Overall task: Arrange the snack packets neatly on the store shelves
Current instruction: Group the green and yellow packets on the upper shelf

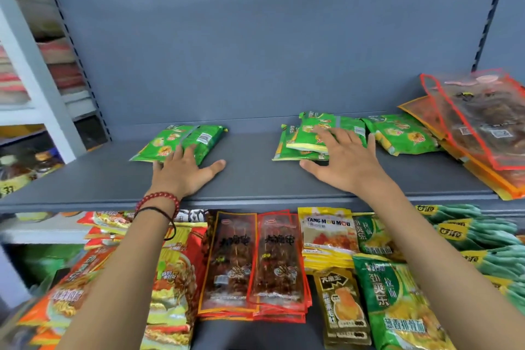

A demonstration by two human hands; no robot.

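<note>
On the grey upper shelf (255,179) lie green snack packets. One green packet (187,140) lies alone at the left; my left hand (184,170) rests flat with its fingertips on that packet's near edge, fingers spread. A small stack of green packets (309,136) lies right of centre, and my right hand (346,162) lies flat with its fingers on top of that stack. Another green packet (403,133) lies further right. Neither hand grips anything.
Clear packets with red and orange borders (483,128) are piled at the shelf's right end, overhanging the front edge. The lower shelf holds rows of red, yellow and green packets (255,264). The shelf's grey back panel (255,51) rises behind. Another rack stands at the left.
</note>
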